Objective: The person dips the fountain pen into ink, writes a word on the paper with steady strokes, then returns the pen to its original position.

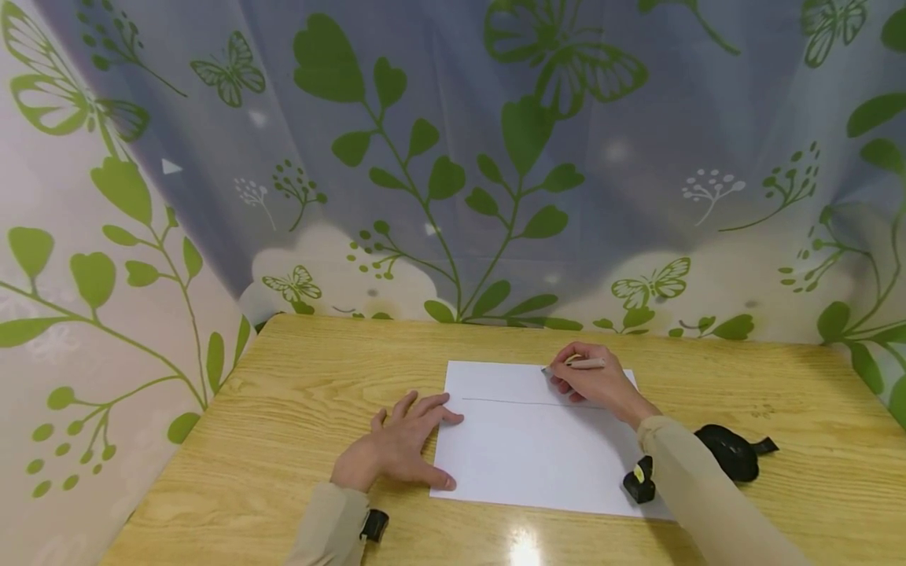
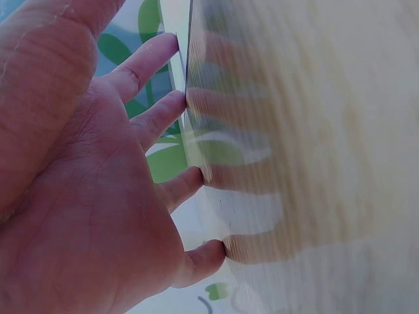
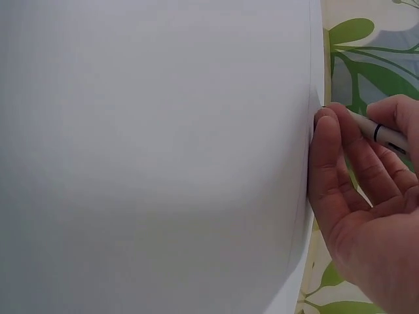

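A white sheet of paper (image 1: 524, 456) lies on the wooden table, with one long thin line (image 1: 520, 402) drawn across its upper part. My right hand (image 1: 594, 381) pinches a light-coloured pen (image 1: 587, 364) above that line, its tip down near the paper's far edge. In the right wrist view the pen (image 3: 386, 135) shows a dark ring on its barrel. My left hand (image 1: 403, 444) rests with spread fingers at the paper's left edge, thumb and index finger on the sheet. The other fingertips (image 2: 211, 252) touch the bare wood in the left wrist view.
The wooden table (image 1: 283, 424) reaches back to a curtain (image 1: 453, 157) printed with green leaves and butterflies. A black rounded object (image 1: 729, 453) with a strap lies right of the paper, partly behind the right sleeve (image 1: 708, 503). A small black device (image 1: 640, 479) is at the right wrist.
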A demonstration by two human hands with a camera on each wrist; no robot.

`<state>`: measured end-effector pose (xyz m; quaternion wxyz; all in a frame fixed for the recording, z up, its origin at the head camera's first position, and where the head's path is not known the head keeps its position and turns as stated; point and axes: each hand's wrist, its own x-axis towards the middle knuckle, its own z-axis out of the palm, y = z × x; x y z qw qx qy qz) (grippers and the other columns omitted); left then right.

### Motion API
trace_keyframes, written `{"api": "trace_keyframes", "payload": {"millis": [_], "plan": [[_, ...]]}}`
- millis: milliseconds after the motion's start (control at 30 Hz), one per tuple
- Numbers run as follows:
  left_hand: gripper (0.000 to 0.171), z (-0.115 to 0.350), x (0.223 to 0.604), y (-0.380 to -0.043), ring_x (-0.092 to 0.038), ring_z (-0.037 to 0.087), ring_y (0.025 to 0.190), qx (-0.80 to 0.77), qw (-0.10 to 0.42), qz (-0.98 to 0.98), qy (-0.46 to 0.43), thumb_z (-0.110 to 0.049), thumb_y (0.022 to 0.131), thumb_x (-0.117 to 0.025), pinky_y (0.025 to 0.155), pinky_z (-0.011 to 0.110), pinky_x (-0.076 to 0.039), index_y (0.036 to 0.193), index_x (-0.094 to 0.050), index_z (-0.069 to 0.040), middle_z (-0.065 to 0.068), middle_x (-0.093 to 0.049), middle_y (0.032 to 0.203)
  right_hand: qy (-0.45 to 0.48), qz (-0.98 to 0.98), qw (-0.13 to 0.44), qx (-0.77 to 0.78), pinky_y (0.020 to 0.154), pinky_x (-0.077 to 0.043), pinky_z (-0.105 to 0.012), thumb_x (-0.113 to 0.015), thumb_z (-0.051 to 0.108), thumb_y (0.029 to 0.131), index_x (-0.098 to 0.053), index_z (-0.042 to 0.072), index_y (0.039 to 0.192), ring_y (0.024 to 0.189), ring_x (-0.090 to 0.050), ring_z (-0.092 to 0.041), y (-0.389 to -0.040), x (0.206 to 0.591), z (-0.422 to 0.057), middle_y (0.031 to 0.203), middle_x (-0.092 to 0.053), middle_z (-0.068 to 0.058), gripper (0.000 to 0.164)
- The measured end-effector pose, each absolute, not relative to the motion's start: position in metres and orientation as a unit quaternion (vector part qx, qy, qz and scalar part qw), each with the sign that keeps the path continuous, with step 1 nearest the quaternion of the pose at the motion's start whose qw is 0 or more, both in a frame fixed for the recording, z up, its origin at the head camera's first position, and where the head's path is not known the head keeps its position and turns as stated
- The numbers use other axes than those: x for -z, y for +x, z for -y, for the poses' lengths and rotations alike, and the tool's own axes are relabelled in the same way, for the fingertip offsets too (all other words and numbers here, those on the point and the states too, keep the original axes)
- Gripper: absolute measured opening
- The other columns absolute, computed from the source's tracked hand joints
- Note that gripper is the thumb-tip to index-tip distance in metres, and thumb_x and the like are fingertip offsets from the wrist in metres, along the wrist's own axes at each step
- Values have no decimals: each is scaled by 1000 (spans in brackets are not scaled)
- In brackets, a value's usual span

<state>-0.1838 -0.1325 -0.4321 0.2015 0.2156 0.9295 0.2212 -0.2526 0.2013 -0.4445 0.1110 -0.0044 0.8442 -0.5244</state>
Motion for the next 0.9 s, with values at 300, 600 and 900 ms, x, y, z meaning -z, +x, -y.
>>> {"api": "trace_keyframes", "payload": {"millis": [300, 600, 900], "plan": [[80, 133, 433, -184, -7, 44, 158, -224, 202, -929, 213, -49, 76, -88, 113, 83, -8, 145, -49, -32, -4, -22, 170, -5, -848, 115, 517, 68, -60, -29, -65, 25, 98, -66, 5, 110, 77, -71, -15, -250, 444, -201, 93, -78, -9, 24], [80, 132, 434, -185, -7, 44, 158, -222, 200, -931, 210, -50, 76, -88, 113, 82, -9, 144, -50, -34, -7, -22, 170, -13, -849, 117, 515, 68, -59, -29, -65, 27, 99, -65, 5, 111, 78, -70, -15, -246, 442, -200, 95, -78, -10, 25], [80, 132, 434, -185, -7, 44, 158, -224, 200, -930, 211, -50, 76, -88, 114, 83, -8, 145, -50, -34, -6, -23, 170, -16, -850, 113, 515, 67, -59, -29, -65, 25, 98, -66, 4, 110, 77, -70, -15, -245, 444, -201, 94, -78, -10, 24]]}}
